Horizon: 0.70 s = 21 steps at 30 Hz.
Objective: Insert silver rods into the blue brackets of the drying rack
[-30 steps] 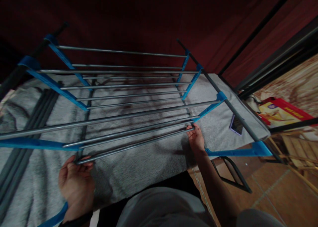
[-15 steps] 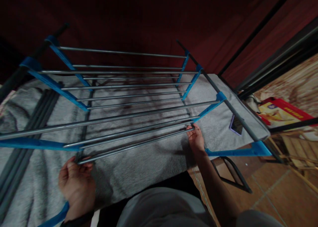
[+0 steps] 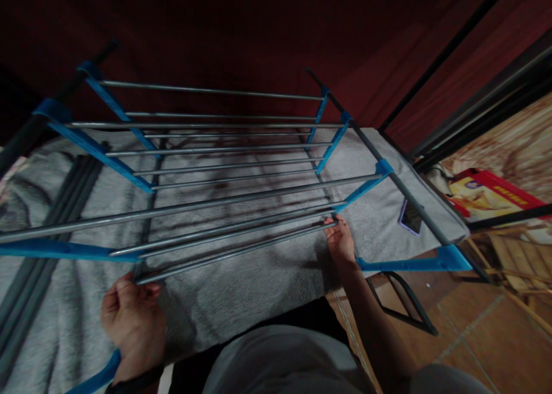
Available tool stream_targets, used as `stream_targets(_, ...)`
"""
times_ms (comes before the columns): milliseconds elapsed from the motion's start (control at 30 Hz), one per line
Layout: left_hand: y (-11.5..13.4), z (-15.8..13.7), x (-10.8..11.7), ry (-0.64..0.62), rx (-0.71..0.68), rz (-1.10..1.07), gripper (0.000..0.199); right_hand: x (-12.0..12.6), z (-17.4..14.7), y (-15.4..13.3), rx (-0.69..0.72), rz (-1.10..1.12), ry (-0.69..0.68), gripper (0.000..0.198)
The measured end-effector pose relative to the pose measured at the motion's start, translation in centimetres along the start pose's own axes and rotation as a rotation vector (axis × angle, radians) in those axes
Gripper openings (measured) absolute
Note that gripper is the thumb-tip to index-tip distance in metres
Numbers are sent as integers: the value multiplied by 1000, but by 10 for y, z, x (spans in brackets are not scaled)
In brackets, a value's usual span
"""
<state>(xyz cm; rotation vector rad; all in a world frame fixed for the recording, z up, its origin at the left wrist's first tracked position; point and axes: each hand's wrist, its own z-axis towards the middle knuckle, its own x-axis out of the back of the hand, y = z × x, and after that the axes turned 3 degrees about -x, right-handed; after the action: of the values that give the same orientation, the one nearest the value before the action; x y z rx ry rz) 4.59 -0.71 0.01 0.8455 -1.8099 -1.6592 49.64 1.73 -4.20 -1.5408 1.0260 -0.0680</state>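
Note:
A thin grey metal rod (image 3: 237,255) spans the space between my hands. My left hand (image 3: 135,322) has its fingers closed around the rod's left end, and my right hand (image 3: 341,244) pinches the right end. Just beyond lies a partly assembled rack on its side, with blue plastic brackets (image 3: 362,192), several metal rods and dark tubes (image 3: 416,201). Close to my right wrist, another blue bracket (image 3: 405,264) sticks out with no rod in its near end. A further blue bracket (image 3: 97,377) is partly hidden by my left wrist.
Grey fleece cloth (image 3: 276,290) covers the surface underneath. Several loose dark tubes (image 3: 64,210) lie at the left. A phone (image 3: 410,217) rests at the right, near a red and yellow box (image 3: 491,192) and a wooden stool (image 3: 517,261). A dark red curtain (image 3: 215,31) hangs behind.
Almost nothing differs. The fingers of my left hand have shifted very slightly at the rod's end; the rod and rack look the same.

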Motion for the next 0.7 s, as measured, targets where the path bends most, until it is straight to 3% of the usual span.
stream_targets(400, 4, -1, 2, -11, 33, 42, 30, 3, 2, 1, -20, 0, 3, 25)
stream_targets(700, 0, -1, 0, -21, -56, -32, 31, 1, 2, 0, -6, 12, 0, 33)
